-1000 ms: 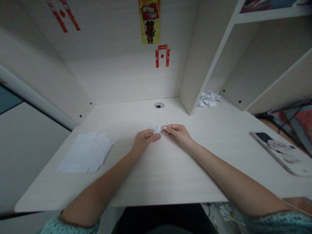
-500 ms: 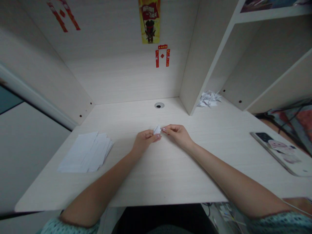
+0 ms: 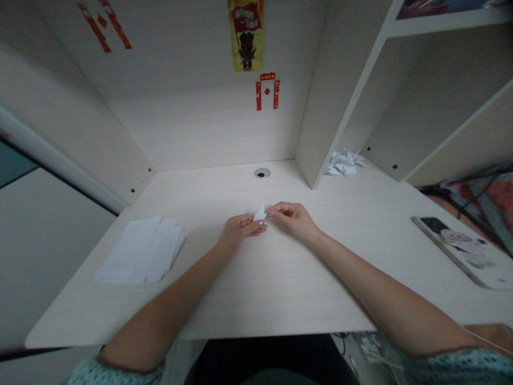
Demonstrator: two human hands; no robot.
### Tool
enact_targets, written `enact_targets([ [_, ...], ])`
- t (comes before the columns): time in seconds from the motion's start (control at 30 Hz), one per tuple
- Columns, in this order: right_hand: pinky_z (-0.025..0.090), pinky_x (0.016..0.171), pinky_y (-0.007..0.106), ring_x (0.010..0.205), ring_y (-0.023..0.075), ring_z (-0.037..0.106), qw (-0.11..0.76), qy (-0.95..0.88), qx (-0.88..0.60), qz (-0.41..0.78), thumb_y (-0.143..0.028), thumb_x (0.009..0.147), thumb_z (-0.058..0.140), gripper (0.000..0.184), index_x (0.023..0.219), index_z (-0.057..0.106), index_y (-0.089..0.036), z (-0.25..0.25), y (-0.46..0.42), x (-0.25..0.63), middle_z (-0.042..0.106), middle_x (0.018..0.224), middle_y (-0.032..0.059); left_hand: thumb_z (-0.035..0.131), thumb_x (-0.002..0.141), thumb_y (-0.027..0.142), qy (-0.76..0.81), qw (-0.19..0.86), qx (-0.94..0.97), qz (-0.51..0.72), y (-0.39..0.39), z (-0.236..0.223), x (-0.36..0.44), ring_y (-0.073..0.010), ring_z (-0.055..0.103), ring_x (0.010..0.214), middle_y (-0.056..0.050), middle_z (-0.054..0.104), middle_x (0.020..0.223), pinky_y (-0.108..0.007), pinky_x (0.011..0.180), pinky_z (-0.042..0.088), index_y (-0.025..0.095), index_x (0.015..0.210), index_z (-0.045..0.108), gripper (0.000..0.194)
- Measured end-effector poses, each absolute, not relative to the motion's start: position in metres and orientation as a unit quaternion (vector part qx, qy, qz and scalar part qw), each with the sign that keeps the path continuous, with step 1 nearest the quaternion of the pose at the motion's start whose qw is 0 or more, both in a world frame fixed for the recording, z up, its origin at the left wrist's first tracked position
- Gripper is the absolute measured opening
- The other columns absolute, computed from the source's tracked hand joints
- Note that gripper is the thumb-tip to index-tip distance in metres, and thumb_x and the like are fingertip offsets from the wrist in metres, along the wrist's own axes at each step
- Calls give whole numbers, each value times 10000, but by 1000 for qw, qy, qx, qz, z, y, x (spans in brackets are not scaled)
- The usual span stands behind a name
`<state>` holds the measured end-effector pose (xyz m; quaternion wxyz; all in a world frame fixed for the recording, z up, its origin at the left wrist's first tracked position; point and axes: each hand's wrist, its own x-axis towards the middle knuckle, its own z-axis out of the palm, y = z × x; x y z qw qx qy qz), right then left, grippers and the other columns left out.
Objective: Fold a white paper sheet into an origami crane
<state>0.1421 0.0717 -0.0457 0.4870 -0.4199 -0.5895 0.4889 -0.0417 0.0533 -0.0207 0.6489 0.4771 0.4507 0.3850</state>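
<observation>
A small folded piece of white paper (image 3: 259,213) is pinched between the thumb and fingers of my left hand (image 3: 239,229), above the middle of the desk. My right hand (image 3: 293,218) is just to its right, thumb and forefinger pinched together at the paper's right tip. The fold's pointed top sticks up between the two hands. Its lower part is hidden behind my left thumb. To the left of my left forearm lies a stack of white paper sheets (image 3: 140,251), fanned out along its right side.
White folded paper pieces (image 3: 344,162) are heaped in the back right, beyond an upright divider (image 3: 320,107). A phone in a decorated case (image 3: 465,251) lies at the right. A cable hole (image 3: 262,173) is set near the back panel. Cloth and cables are at the far right.
My right hand has shifted very slightly up and to the right. The folded paper is tilted a little more to the right in my left hand.
</observation>
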Motion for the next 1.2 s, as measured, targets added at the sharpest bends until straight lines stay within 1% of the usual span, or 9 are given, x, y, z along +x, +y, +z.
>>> enact_targets([
  [0.23, 457, 709, 292, 723, 175, 630, 494, -559, -444, 496, -431, 675, 704, 281, 775, 731, -170, -43, 73, 143, 723, 797, 65, 774, 589, 385, 466, 605, 515, 390, 55, -25, -42, -174, 670, 756, -58, 716, 770, -323, 825, 506, 138, 763, 691, 313],
  [0.4, 456, 651, 284, 678, 172, 625, 480, -563, -461, 489, -442, 656, 713, 299, 752, 726, -158, -40, 70, 142, 720, 766, 69, 770, 592, 394, 475, 585, 526, 394, 55, -25, -42, -197, 675, 786, -51, 718, 757, -341, 832, 505, 150, 765, 693, 309],
  [0.6, 442, 661, 281, 694, 170, 614, 482, -593, -449, 463, -427, 701, 680, 274, 759, 722, -162, -45, 70, 141, 715, 775, 63, 764, 607, 380, 476, 584, 526, 395, 54, -25, -42, -195, 675, 788, -53, 721, 782, -345, 838, 503, 151, 791, 699, 300],
  [0.87, 412, 599, 264, 630, 151, 572, 460, -622, -458, 439, -449, 735, 631, 293, 749, 693, -162, -52, 74, 141, 688, 711, 42, 758, 605, 398, 478, 578, 535, 390, 53, -26, -41, -189, 673, 769, -46, 716, 757, -327, 802, 510, 157, 772, 695, 300],
  [1.03, 398, 582, 262, 602, 144, 553, 471, -614, -456, 440, -457, 721, 644, 301, 731, 684, -160, -51, 73, 140, 680, 693, 41, 757, 608, 395, 475, 580, 535, 390, 54, -28, -41, -186, 673, 767, -41, 713, 747, -324, 808, 507, 155, 774, 692, 299],
  [1.2, 415, 620, 271, 637, 155, 579, 482, -585, -449, 473, -466, 685, 681, 312, 738, 704, -160, -47, 71, 140, 700, 727, 50, 750, 626, 386, 471, 584, 532, 392, 54, -28, -42, -184, 672, 781, -45, 716, 777, -328, 824, 503, 154, 793, 693, 291],
])
